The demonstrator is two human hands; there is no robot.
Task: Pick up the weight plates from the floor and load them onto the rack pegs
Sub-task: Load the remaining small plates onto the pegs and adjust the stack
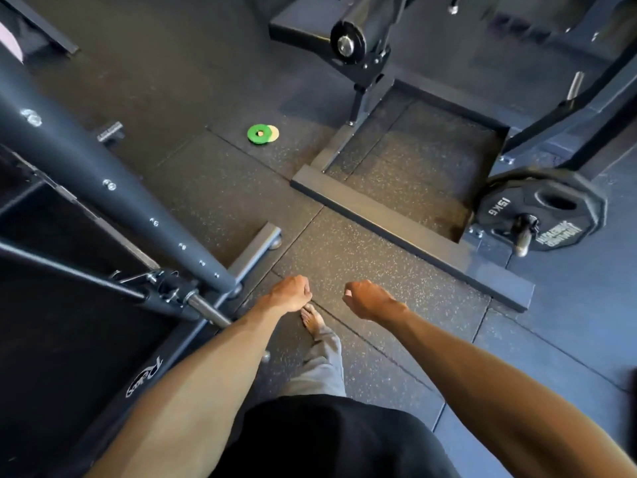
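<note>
A small green weight plate [259, 134] lies flat on the rubber floor at upper centre, overlapping a pale yellow plate [273, 133] under its right edge. A black 15 kg plate [548, 210] hangs on a peg [524, 234] of the machine frame at the right. My left hand [289, 293] and my right hand [370, 299] are held out in front of me at lower centre, both loosely curled into fists with nothing in them. Both hands are well short of the green plate.
A grey machine column [113, 188] with a bar end [206, 310] slants across the left. A flat steel base frame [406, 232] crosses the floor ahead on the right. A black roller pad [348, 37] juts out at the top. My bare foot [312, 320] is on the floor.
</note>
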